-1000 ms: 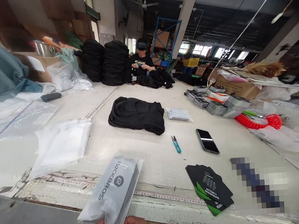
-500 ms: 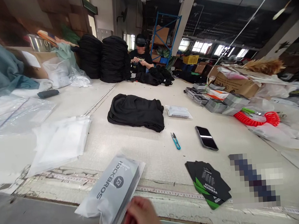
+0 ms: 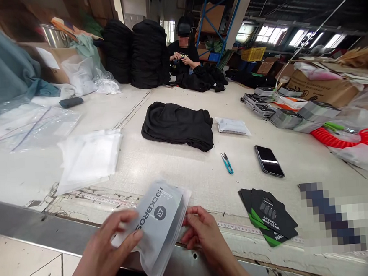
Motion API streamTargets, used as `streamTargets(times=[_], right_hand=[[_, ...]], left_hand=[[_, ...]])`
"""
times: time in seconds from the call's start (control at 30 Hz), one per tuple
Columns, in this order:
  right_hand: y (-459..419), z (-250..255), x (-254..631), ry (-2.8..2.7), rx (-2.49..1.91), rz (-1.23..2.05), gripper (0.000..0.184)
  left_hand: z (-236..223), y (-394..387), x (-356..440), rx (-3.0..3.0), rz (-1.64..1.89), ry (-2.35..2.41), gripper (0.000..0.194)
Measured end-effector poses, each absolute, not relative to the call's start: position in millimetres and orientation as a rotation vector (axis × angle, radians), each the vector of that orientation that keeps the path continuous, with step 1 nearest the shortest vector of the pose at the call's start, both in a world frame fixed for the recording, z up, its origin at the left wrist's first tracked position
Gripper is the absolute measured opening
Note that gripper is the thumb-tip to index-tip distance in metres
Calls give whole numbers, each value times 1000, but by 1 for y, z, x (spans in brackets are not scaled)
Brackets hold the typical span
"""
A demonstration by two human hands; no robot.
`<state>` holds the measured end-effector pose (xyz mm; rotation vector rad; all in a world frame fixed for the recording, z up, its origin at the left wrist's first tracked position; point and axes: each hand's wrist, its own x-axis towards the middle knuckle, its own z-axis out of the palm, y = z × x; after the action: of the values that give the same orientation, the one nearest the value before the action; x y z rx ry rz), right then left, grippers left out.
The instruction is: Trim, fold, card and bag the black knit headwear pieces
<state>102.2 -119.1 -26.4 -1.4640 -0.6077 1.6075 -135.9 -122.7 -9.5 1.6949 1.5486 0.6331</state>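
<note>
At the table, the bag seems light, slippery; hold its sides; left hand spread apart; right hand, grip unclear.

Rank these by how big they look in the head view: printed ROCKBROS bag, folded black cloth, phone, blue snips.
Largest to smallest:
1. ROCKBROS bag and folded black cloth, unranked: the bag is nearer the camera and partly covered by the left hand.
2. Phone
3. Blue snips
</note>
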Motion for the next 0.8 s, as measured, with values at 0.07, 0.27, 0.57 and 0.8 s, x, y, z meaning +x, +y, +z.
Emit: streamTargets(times=[0.07,0.27,0.57,0.8], right_hand=[[-123,-27,99,-658,-1467,1666,41],[-119,-27,95,-748,-1458,1690,54],[-112,-13,84,-960,-1457,1453,33],[-118,-22,68,-746,-1285,1437,49]], left_hand=[[-10,-104,-125,2078,665,1585,67],[-32,-97,-96,2576,417,1400,66],[-24,-107,-103,1741,831,1358,61],[-7,-89,-92,1154,864,1317,48]])
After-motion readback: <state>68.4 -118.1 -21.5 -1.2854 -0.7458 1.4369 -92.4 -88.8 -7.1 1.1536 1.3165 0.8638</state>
